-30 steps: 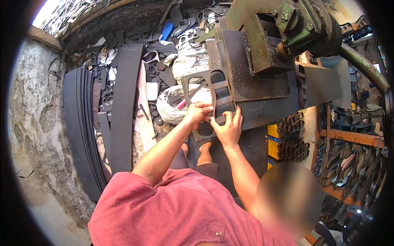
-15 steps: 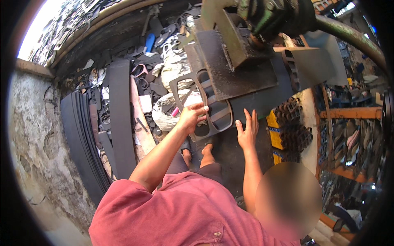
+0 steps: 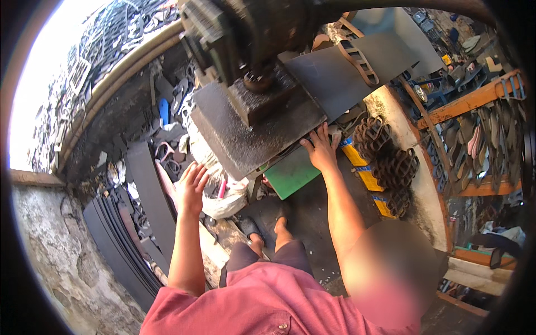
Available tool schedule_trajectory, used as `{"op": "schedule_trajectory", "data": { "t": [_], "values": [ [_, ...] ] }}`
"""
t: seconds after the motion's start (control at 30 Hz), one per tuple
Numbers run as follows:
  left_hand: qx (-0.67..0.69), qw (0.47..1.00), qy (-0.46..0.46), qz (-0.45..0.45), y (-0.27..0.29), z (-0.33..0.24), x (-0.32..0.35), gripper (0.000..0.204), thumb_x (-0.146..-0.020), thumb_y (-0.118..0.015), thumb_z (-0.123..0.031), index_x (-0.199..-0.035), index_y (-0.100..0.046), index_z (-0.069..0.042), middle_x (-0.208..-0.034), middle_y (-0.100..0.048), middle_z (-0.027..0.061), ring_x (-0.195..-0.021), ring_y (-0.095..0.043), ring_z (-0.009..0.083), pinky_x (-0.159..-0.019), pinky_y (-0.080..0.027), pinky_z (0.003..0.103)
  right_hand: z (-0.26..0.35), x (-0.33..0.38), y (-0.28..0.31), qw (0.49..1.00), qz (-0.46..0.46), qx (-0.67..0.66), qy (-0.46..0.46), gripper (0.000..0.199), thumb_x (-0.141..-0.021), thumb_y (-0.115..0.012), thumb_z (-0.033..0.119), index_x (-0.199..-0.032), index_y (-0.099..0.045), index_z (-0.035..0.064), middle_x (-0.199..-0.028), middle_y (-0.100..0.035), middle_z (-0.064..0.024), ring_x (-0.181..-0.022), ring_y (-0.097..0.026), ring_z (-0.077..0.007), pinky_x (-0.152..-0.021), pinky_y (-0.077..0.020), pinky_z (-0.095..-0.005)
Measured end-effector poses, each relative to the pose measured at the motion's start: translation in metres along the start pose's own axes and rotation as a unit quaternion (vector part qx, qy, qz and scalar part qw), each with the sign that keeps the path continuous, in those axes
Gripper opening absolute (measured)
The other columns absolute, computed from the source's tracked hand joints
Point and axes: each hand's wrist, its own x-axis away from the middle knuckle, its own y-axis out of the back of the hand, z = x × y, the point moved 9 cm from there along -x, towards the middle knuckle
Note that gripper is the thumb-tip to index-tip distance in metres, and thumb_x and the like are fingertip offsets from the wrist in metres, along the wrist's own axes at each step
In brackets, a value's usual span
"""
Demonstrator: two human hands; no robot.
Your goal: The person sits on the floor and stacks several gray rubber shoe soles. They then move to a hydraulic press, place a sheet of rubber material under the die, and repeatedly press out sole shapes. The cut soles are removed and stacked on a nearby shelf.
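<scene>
My left hand (image 3: 191, 188) is raised at the left of the press, fingers stretched out, holding nothing. My right hand (image 3: 322, 148) lies with spread fingers at the near right edge of the heavy dark metal press plate (image 3: 223, 134), its fingertips by the black sheet (image 3: 318, 75). Whether the fingers press on the sheet or the plate I cannot tell. Beneath the plate a green board (image 3: 293, 174) sticks out toward me. A brown slotted frame (image 3: 359, 62) rests on the sheet at the right. Whatever lies under the plate is hidden.
The press head (image 3: 251, 44) looms over the plate. Yellow-and-blue boxes (image 3: 360, 170) with dark looped straps (image 3: 385, 156) stand at the right, by a wooden rack (image 3: 469, 106) of soles. Long black sheets (image 3: 120, 240) lean at the left, near heaped scraps and a white sack (image 3: 223, 204).
The left hand has let go of the dark sheet with large cut-outs, which no longer shows. The press plate now covers more of the board area. The right hand has reached up to the plate's edge.
</scene>
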Motion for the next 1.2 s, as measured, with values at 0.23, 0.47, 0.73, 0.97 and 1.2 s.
{"op": "schedule_trajectory", "data": {
  "t": [0.23, 0.47, 0.73, 0.97, 1.2],
  "values": [
    [-0.165, 0.871, -0.461, 0.026, -0.175, -0.159, 0.097, 0.033, -0.101, -0.057, 0.003, -0.134, -0.063, -0.002, -0.135, -0.055, 0.0131, -0.121, -0.063, 0.0231, -0.096, -0.058, 0.035, 0.008, -0.009, 0.032, 0.997, 0.062, 0.052, -0.002, 0.066, -0.1, -0.056, 0.054, -0.151, -0.052, 0.0131, -0.167, -0.033, -0.0119, -0.158, -0.014, -0.0386, -0.119, -0.0088, -0.0762],
    [-0.389, 0.336, -0.845, 0.149, -0.429, -0.257, 0.357, 0.029, -0.1, -0.06, -0.019, -0.124, -0.065, -0.004, -0.124, -0.06, 0.0082, -0.113, -0.061, 0.0177, -0.095, -0.053, 0.037, 0.129, 0.058, 0.472, 0.834, -0.437, 0.262, 0.211, 0.053, -0.098, -0.063, 0.047, -0.133, -0.065, 0.0072, -0.14, -0.059, -0.0184, -0.133, -0.051, -0.0355, -0.108, -0.0348, -0.0666],
    [-0.437, 0.256, -0.841, 0.19, -0.52, -0.102, 0.408, 0.021, -0.085, -0.066, -0.026, -0.101, -0.067, -0.013, -0.104, -0.061, 0.0017, -0.096, -0.059, 0.0168, -0.086, -0.049, 0.038, -0.11, 0.141, 0.469, 0.796, -0.527, 0.281, -0.097, 0.049, -0.097, -0.065, 0.039, -0.134, -0.062, 0.0061, -0.13, -0.064, -0.0182, -0.119, -0.057, -0.0332, -0.099, -0.0421, -0.0564],
    [-0.732, 0.056, -0.575, 0.361, -0.443, 0.159, 0.183, 0.027, -0.093, -0.064, -0.042, -0.11, -0.078, -0.026, -0.112, -0.068, -0.0077, -0.12, -0.059, 0.014, -0.105, -0.039, 0.041, -0.06, 0.163, 0.057, 0.906, -0.414, -0.038, -0.082, 0.06, -0.091, -0.074, 0.033, -0.137, -0.055, -0.0003, -0.127, -0.064, -0.0251, -0.119, -0.061, -0.0421, -0.103, -0.0462, -0.0521],
    [-0.594, 0.613, -0.301, 0.426, -0.226, 0.142, 0.176, 0.069, -0.088, -0.079, -0.04, -0.145, -0.053, -0.01, -0.157, -0.044, 0.0162, -0.148, -0.039, 0.0316, -0.125, -0.022, 0.059, -0.037, 0.273, 0.295, 0.877, -0.412, 0.217, -0.117, 0.08, -0.09, -0.052, 0.078, -0.136, -0.063, 0.0141, -0.119, -0.071, -0.0136, -0.106, -0.066, -0.0385, -0.089, -0.0482, -0.0505]
  ]
}}
